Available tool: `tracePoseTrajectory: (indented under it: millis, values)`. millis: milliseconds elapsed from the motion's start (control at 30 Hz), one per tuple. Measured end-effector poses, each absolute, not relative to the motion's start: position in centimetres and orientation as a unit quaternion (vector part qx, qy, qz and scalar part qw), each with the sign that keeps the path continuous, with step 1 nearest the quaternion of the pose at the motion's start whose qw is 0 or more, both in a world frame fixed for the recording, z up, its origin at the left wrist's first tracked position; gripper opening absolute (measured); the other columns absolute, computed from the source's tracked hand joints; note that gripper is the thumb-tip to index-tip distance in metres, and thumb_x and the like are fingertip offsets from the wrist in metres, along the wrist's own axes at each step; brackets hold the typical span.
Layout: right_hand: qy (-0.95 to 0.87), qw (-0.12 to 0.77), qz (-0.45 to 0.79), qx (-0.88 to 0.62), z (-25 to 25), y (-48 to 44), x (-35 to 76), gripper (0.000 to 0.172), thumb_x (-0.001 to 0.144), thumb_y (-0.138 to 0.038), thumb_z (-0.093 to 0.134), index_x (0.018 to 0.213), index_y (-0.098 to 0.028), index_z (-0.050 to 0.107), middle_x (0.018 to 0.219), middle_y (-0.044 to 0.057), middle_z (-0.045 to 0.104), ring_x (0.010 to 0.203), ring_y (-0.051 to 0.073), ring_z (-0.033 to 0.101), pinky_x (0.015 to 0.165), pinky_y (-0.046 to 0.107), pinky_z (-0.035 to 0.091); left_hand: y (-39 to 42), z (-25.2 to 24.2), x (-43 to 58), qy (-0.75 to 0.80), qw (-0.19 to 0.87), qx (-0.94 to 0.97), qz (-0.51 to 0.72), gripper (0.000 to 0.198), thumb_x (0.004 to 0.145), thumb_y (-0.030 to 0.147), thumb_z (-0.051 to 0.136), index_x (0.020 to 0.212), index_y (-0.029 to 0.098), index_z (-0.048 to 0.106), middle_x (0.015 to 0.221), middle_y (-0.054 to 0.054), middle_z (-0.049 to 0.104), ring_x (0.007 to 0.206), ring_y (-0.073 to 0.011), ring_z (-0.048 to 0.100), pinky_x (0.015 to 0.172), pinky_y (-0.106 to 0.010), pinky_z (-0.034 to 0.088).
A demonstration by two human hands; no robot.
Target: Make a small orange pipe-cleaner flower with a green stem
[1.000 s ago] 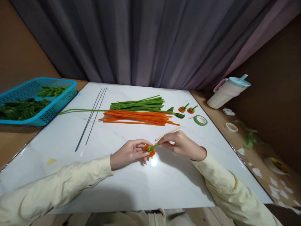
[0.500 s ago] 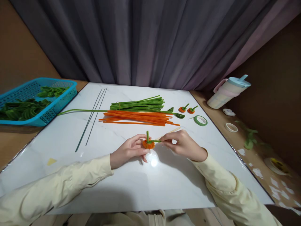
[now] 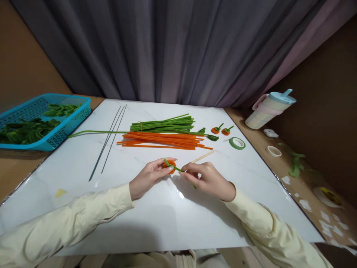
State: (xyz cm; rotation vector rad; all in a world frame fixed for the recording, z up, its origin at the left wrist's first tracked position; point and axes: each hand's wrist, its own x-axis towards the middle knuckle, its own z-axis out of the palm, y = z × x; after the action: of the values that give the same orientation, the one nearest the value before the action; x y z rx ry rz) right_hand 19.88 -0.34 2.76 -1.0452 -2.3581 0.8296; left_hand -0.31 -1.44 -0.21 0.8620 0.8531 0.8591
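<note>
Between thumb and fingers, my left hand (image 3: 149, 175) grips a small orange pipe-cleaner pumpkin (image 3: 170, 167) with a green stem, now tilted. My right hand (image 3: 208, 178) pinches a green pipe cleaner (image 3: 177, 169) that runs from the pumpkin's top; its loose end shows below my right fingers. Just beyond my right hand lies a thin wooden stick (image 3: 205, 156). Farther back are a bundle of orange pipe cleaners (image 3: 164, 140) and a bundle of green pipe cleaners (image 3: 161, 124). Two finished-looking orange pumpkins (image 3: 215, 130) with green stems sit at the back right.
A roll of green tape (image 3: 237, 143) lies right of the bundles. Thin dark wires (image 3: 107, 143) lie at left, near a blue basket (image 3: 52, 137) of green leaf pieces. A tumbler (image 3: 266, 109) and a white ring (image 3: 273, 151) stand off the right edge. A yellow scrap (image 3: 60, 192) lies front left.
My hands have shifted slightly left. The pumpkin has tipped over, its upright stem now leaning left. My right hand has moved lower and closer to it with the green pipe cleaner.
</note>
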Motion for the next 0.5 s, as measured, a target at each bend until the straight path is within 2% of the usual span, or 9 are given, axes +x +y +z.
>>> tracePoseTrajectory:
  millis: [100,200,400,500]
  values:
    - [-0.841,0.213,0.308,-0.389,2.78,-0.35,19.80,0.016,0.087,-0.026,0.046,0.081,-0.016,0.058,0.058,-0.001,0.062,0.046,0.008,0.051,0.052,0.019,0.040,-1.51,-0.32,-0.20,0.378,0.713,0.418,0.417,0.043,0.074,0.023,0.067,0.116,0.022,0.055,0.106,-0.004,0.059,0.103,-0.0166,0.051,0.090,-0.029,0.038]
    - [-0.826,0.211,0.339,-0.397,2.69,-0.55,19.58,0.015,0.087,-0.026,0.046,0.083,-0.017,0.056,0.058,-0.001,0.063,0.047,0.009,0.053,0.052,0.019,0.042,-1.52,-0.42,-0.03,0.368,0.685,0.450,0.439,0.041,0.071,0.019,0.069,0.110,0.020,0.055,0.113,-0.006,0.057,0.109,-0.0182,0.050,0.094,-0.031,0.037]
    - [-0.763,0.227,0.457,-0.397,2.80,-0.69,19.07,0.017,0.086,-0.031,0.049,0.081,-0.016,0.056,0.067,0.003,0.065,0.059,0.012,0.061,0.059,0.023,0.049,-1.55,-0.59,0.20,0.395,0.669,0.462,0.429,0.041,0.071,0.024,0.069,0.107,0.015,0.052,0.108,-0.008,0.062,0.100,-0.0194,0.057,0.086,-0.032,0.044]
    - [-0.714,0.220,0.547,-0.379,2.95,-0.55,19.07,0.022,0.083,-0.036,0.055,0.078,-0.015,0.057,0.063,0.001,0.063,0.055,0.012,0.060,0.057,0.023,0.049,-1.62,-0.46,0.19,0.410,0.657,0.476,0.418,0.043,0.072,0.026,0.068,0.110,0.014,0.051,0.100,-0.008,0.065,0.089,-0.0182,0.060,0.080,-0.032,0.047]
